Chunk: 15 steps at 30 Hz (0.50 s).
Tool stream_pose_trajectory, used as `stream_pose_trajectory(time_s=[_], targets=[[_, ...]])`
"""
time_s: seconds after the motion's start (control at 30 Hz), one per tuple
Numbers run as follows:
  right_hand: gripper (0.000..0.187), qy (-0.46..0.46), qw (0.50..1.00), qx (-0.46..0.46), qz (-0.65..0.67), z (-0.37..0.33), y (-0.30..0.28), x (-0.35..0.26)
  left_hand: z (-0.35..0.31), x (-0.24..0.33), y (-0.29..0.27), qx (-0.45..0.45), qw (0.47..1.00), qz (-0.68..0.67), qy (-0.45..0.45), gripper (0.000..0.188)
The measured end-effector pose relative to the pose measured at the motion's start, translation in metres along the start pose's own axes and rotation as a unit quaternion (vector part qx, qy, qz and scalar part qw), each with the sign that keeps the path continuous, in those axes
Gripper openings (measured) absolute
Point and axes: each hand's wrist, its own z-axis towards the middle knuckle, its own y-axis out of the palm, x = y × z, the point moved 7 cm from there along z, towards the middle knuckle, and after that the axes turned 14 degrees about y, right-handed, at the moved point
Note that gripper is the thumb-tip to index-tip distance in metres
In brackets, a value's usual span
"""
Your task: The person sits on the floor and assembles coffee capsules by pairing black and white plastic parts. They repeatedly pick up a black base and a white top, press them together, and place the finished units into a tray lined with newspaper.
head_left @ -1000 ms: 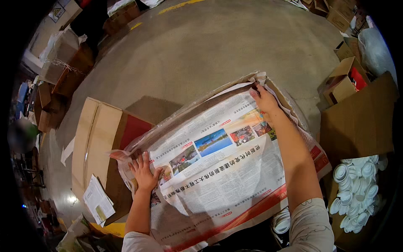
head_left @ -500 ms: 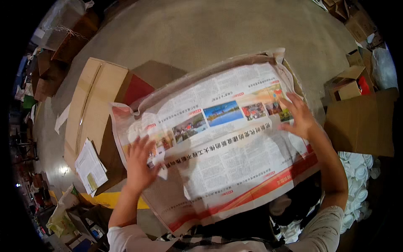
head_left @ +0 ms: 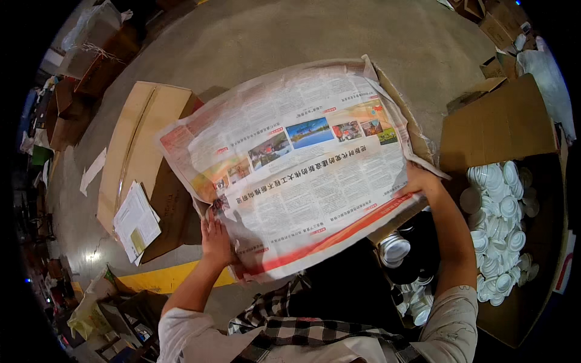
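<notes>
A wide sheet of newspaper (head_left: pixel 302 181), printed with a row of colour photos and a red band, is spread over a cardboard box (head_left: pixel 407 115). The box's right wall shows beside the paper; its contents are hidden. My left hand (head_left: pixel 216 241) is open, fingers stretched up against the sheet's left edge near the front corner. At the right side my right hand (head_left: pixel 422 181) presses down at the paper's edge. Its thumb lies out over the sheet, apart from the fingers, which a raised fold partly covers.
A closed, taped carton (head_left: pixel 142 121) stands on the left with white papers (head_left: pixel 136 221) on it. To the right, an open carton (head_left: pixel 496 121) holds many white round lids (head_left: pixel 499 224). More white lids (head_left: pixel 394 249) lie near my lap. Yellow tape (head_left: pixel 163 278) marks the floor.
Both hands have moved from the sheet's surface toward its side edges and nearer to me. The newspaper now lies flatter over the far rim. More of the lid carton has come into view.
</notes>
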Motion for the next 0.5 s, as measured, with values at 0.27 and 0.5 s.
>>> stream_pose_trajectory(time_s=[0.27, 0.5], targets=[[0.128, 0.020, 0.986, 0.165, -0.032, 0.010, 0.004, -0.023, 0.068, -0.003, 0.079, -0.120, 0.981, 0.133, -0.079, 0.098], [0.073, -0.041, 0.996, 0.075, -0.033, -0.008, -0.057, -0.045, -0.012, -0.011, -0.077, -0.009, 0.962, -0.207, 0.180, 0.056]])
